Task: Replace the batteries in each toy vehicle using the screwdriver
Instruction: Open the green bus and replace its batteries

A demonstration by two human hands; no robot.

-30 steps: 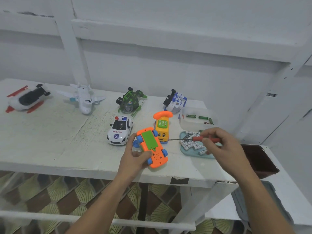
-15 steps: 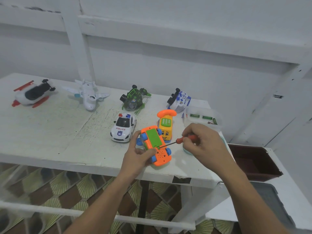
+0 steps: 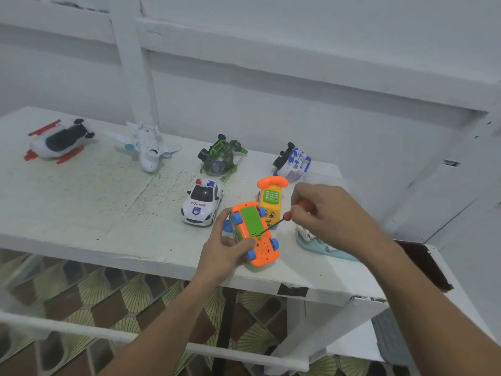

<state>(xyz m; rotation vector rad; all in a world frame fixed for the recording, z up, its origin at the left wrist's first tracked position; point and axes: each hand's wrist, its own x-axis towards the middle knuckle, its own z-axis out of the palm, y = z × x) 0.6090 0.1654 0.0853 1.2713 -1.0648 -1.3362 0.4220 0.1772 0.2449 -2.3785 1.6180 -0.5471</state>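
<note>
1. Orange car point(image 3: 264, 252) is just below the centre of the frame, belly up over the front part of the table, with its blue wheels and green battery cover point(image 3: 250, 221) facing the camera.
2. Table point(image 3: 81, 199), white and scuffed, spans the left and middle of the frame against a white wall.
3. Brown bin point(image 3: 425, 261) sits low at the right, partly hidden by the right forearm.
4. Right hand point(image 3: 333, 213), right of centre, has its fingers curled round the red handle of the screwdriver point(image 3: 286, 216).
5. Left hand point(image 3: 225, 251) grips the orange car from the left side, thumb on the underside and fingers wrapped beneath.
6. Along the back of the table, from left to right, lie a red-and-white toy point(image 3: 58, 142), a plane point(image 3: 145, 147), a green toy point(image 3: 221, 157) and a blue-and-white toy point(image 3: 292, 161).
7. Police car point(image 3: 202, 202) stands left of the orange car; a yellow phone toy point(image 3: 269, 202) stands just behind it.
8. Teal tray point(image 3: 325, 246) with batteries point(image 3: 305, 232) shows under the right wrist.
9. The screwdriver slants down and left, its tip touching the cover's lower edge.
</note>
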